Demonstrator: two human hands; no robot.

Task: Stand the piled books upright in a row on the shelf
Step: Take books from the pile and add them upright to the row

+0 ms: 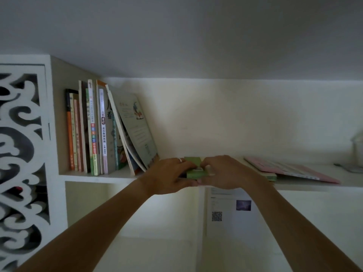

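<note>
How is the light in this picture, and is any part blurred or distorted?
Head view: dim overall; the shelf back wall is brightest, the ceiling grey. Both hands, left and right, on the green book, are slightly soft. The glass jar at the right edge is blurred; wide-angle bending curves the edges.

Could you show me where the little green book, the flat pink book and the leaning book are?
green book [193,173]: head view, on its green spine between the hands.
pink book [290,169]: head view, on its flat cover.
leaning book [135,126]: head view, on its pale tilted cover.
</note>
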